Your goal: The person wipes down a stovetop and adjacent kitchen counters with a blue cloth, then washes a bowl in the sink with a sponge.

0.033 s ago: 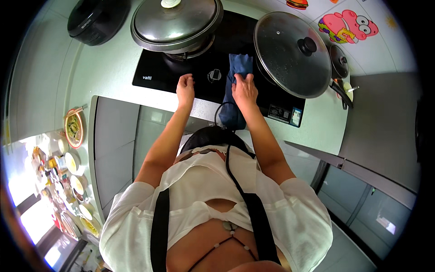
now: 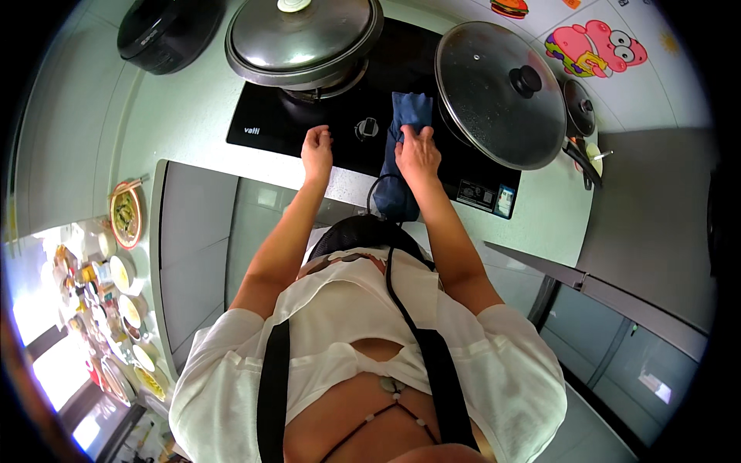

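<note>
My right hand [image 2: 418,156] is closed on a dark blue cloth [image 2: 409,112]. The cloth runs from the middle of the black gas hob [image 2: 266,123] over the counter's front edge and hangs down by my waist. Whether anything lies under the cloth is hidden. My left hand [image 2: 316,153] is at the hob's front edge with its fingers curled in, and nothing shows in it. A round control knob [image 2: 367,128] sits between my hands. To the right of the cloth is a large pan with a glass lid [image 2: 502,96]. A metal-lidded pot [image 2: 305,35] stands on the left burner.
A black rice cooker [image 2: 166,35] stands at the back left. On the left counter are a bowl of food with chopsticks [image 2: 126,214] and several crowded dishes [image 2: 127,312]. A smaller lidded pan [image 2: 579,108] is at the far right, beside a grey cabinet side [image 2: 656,216].
</note>
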Demonstrator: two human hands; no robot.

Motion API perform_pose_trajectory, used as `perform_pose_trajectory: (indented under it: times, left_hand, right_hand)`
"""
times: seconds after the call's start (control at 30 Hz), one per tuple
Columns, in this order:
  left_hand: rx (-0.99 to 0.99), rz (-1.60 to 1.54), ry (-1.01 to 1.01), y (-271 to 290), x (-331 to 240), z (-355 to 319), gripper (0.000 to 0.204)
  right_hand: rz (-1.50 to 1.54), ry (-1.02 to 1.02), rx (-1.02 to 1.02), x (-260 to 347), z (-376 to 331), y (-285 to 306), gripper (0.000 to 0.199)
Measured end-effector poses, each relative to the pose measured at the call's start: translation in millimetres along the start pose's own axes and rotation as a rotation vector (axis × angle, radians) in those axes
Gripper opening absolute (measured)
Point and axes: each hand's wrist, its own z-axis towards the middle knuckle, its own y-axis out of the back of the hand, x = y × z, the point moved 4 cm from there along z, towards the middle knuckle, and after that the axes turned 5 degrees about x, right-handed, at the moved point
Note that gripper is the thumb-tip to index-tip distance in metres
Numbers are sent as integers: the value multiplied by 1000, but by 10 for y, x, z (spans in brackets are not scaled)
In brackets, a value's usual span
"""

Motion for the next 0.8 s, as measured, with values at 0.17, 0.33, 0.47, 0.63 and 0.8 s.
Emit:
perform_pose_trajectory:
  times: [0.17,0.33,0.47,0.63,0.8]
  left_hand:
    - [-35,16,-12,-2,20,-16,18]
    - [-20,16,4,-21,-26,-15,17]
    - [33,-52,36,-7,-52,10,17]
    - [149,-154,116,46,-66,29,18]
    - [199,-195,132,65,-28,44,19]
  right_hand:
    - [-59,-37,159,-20,137,-6,32]
    - [-54,-112,135,-103,257,-146,31]
    - [-103,-113,97,-166,343,-158,29]
    - [-119,-105,-44,-17,292,175,29]
    - [75,134,-15,481,248,31,25]
